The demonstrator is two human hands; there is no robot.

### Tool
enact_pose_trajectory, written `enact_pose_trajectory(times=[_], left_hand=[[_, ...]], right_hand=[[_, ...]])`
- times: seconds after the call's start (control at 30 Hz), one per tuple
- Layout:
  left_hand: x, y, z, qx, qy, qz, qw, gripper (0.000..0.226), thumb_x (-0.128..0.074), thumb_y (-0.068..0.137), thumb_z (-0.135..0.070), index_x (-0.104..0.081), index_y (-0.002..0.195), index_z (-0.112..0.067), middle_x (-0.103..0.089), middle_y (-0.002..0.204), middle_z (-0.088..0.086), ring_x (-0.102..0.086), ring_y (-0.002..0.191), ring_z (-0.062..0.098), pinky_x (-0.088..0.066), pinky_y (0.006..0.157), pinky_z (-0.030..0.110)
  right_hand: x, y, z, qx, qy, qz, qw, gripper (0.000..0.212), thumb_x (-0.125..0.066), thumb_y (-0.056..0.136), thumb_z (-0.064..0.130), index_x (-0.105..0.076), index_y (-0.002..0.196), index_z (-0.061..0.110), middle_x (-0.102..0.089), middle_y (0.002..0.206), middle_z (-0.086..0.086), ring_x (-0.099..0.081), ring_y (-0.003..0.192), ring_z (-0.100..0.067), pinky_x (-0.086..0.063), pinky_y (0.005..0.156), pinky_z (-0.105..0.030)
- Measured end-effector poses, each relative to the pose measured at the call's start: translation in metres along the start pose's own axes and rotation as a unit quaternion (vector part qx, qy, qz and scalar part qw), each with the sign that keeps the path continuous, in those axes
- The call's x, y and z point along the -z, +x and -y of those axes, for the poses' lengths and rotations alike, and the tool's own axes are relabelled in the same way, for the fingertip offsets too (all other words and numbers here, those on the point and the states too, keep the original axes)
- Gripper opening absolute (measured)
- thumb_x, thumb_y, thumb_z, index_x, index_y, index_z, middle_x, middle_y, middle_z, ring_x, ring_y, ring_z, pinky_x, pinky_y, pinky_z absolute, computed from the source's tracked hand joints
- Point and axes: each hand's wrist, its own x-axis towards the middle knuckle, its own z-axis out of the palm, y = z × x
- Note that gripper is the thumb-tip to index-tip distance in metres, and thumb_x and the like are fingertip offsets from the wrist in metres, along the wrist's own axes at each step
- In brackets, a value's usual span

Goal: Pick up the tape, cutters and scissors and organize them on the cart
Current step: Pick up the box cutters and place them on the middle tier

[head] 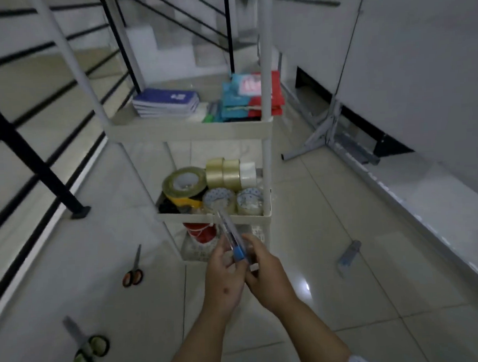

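My left hand [226, 275] and my right hand [267, 273] together hold a clear-cased cutter with a blue slider [231, 236], tilted up toward the white cart [266, 140]. The cart's middle shelf [215, 219] carries several tape rolls [223, 173], among them a large yellowish roll [184, 182]. On the floor to the left lie orange-handled scissors [133, 272] and green-handled scissors [86, 349]. Another cutter [348, 255] rests on the floor to the right.
The cart's upper shelf [190, 128] holds blue notebooks [167, 101] and red and blue packets [250, 97]. A red item [200, 232] sits on the lowest shelf. A black railing [37, 161] runs along the left; a grey metal stand [326, 132] and a white wall are on the right.
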Motion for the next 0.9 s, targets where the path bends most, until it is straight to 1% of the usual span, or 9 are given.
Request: enact_pose_trajectory(times=[0.17,0.27,0.37,0.43,0.57,0.63,0.7,0.77,0.9], left_hand=[[0.031,0.026,-0.063,-0.071,0.014,0.022,0.997,0.060,-0.059,0.084,0.000,-0.039,0.137,-0.019,-0.060,0.122,0.006,-0.058,0.110,0.022,-0.052,0.093,0.036],[0.049,0.041,-0.099,-0.118,0.028,0.036,0.992,0.057,-0.064,0.082,-0.008,-0.044,0.133,-0.024,-0.062,0.102,-0.011,-0.059,0.099,0.008,-0.055,0.081,0.026],[0.065,0.057,-0.127,-0.157,0.016,0.035,0.987,0.058,-0.068,0.078,-0.005,-0.047,0.122,-0.036,-0.064,0.090,-0.024,-0.062,0.085,-0.005,-0.051,0.069,0.011],[0.074,0.068,-0.143,-0.160,0.020,0.021,0.987,0.059,-0.069,0.077,-0.003,-0.048,0.127,-0.028,-0.065,0.094,-0.014,-0.063,0.088,0.001,-0.052,0.074,0.018],[0.085,0.088,-0.174,-0.186,0.063,0.035,0.980,0.042,-0.069,0.078,-0.008,-0.057,0.108,-0.035,-0.064,0.096,-0.008,-0.062,0.095,0.016,-0.055,0.081,0.034],[0.088,0.099,-0.191,-0.183,0.055,0.047,0.980,0.037,-0.067,0.079,-0.004,-0.061,0.111,-0.021,-0.067,0.096,0.002,-0.064,0.094,0.020,-0.056,0.082,0.034],[0.090,0.112,-0.208,-0.169,0.048,0.059,0.983,0.037,-0.063,0.081,-0.001,-0.059,0.117,-0.008,-0.068,0.098,0.006,-0.065,0.089,0.017,-0.057,0.077,0.027],[0.093,0.125,-0.223,-0.183,0.081,0.082,0.976,0.030,-0.058,0.084,0.000,-0.060,0.114,-0.004,-0.068,0.101,0.011,-0.065,0.086,0.014,-0.056,0.073,0.021],[0.094,0.147,-0.244,-0.220,0.175,0.118,0.952,0.022,-0.052,0.086,0.004,-0.065,0.104,0.004,-0.068,0.102,0.022,-0.065,0.089,0.029,-0.054,0.078,0.029]], right_hand=[[0.005,0.038,0.055,0.043,-0.005,0.008,0.999,0.056,-0.054,0.085,0.001,-0.038,0.135,0.022,-0.055,0.122,0.002,-0.056,0.103,0.001,-0.050,0.084,-0.014],[0.009,0.062,0.088,0.077,-0.027,-0.013,0.997,0.057,-0.054,0.084,-0.003,-0.038,0.135,0.017,-0.050,0.125,-0.007,-0.054,0.111,-0.018,-0.050,0.088,-0.024],[0.013,0.082,0.113,0.105,-0.033,-0.035,0.993,0.049,-0.056,0.084,-0.001,-0.043,0.130,0.011,-0.057,0.115,0.006,-0.051,0.108,0.002,-0.038,0.083,-0.004],[0.016,0.093,0.127,0.112,-0.016,-0.036,0.993,0.050,-0.056,0.084,-0.001,-0.042,0.131,0.009,-0.053,0.110,0.018,-0.046,0.102,0.012,-0.033,0.078,0.006],[0.021,0.118,0.149,0.118,-0.061,-0.065,0.989,0.057,-0.058,0.084,0.002,-0.037,0.135,0.014,-0.041,0.139,-0.003,-0.046,0.123,-0.017,-0.038,0.088,-0.006],[0.024,0.134,0.160,0.117,-0.087,-0.071,0.987,0.054,-0.059,0.084,0.004,-0.039,0.134,0.014,-0.034,0.144,-0.004,-0.047,0.120,-0.015,-0.040,0.090,-0.009],[0.028,0.150,0.172,0.135,-0.105,-0.078,0.982,0.041,-0.059,0.084,0.004,-0.050,0.124,0.011,-0.045,0.134,-0.006,-0.054,0.104,-0.009,-0.039,0.080,-0.003],[0.033,0.167,0.181,0.147,-0.143,-0.095,0.974,0.030,-0.058,0.084,0.005,-0.057,0.114,0.010,-0.055,0.119,-0.008,-0.057,0.099,-0.016,-0.039,0.078,-0.010],[0.034,0.193,0.188,0.147,-0.220,-0.096,0.959,0.022,-0.052,0.088,0.005,-0.060,0.108,0.002,-0.060,0.109,-0.018,-0.059,0.098,-0.030,-0.049,0.086,-0.039]])
